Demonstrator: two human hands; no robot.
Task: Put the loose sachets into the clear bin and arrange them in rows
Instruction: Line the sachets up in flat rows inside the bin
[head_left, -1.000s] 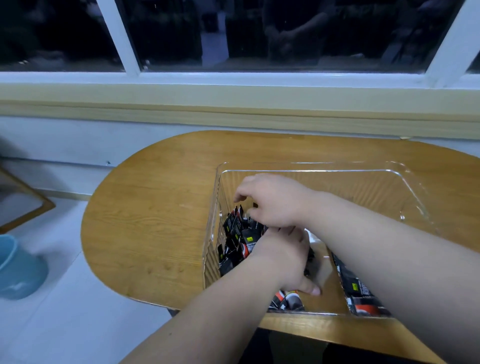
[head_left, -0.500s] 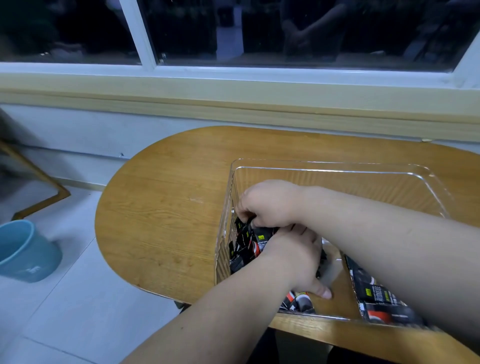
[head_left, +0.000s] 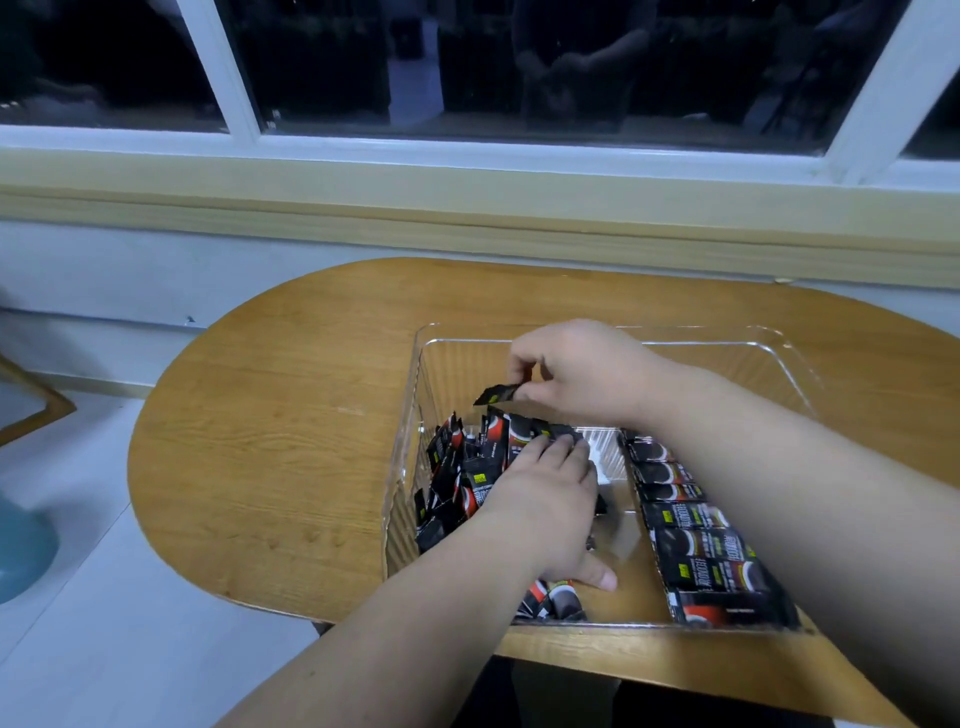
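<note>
At the near wall of the clear bin (head_left: 727, 374), a few sachets (head_left: 550, 603) are half hidden under the left wrist (head_left: 498, 556). The row of sachets (head_left: 701, 561) along the bin's right side is partly covered by the right forearm (head_left: 789, 467), and its print is too dim to read. The left hand (head_left: 545, 493) lies flat on the loose pile (head_left: 457, 478) in the bin's left half, with fingers stretched, holding nothing, and the thumb spread toward the near wall. Just behind it, above the pile, the right hand (head_left: 576, 374) pinches one sachet (head_left: 496, 395) by its end between thumb and forefinger. This sachet points to the left and does not touch the pile. Half a second ago this hand was down in the pile, against the left hand, and no sachet was lifted. The bin stands on a wooden table (head_left: 270, 441). Left of the bin, a blue bucket (head_left: 21, 545) is cut off by the frame edge. Beyond the bin is a dark window (head_left: 467, 78).
</note>
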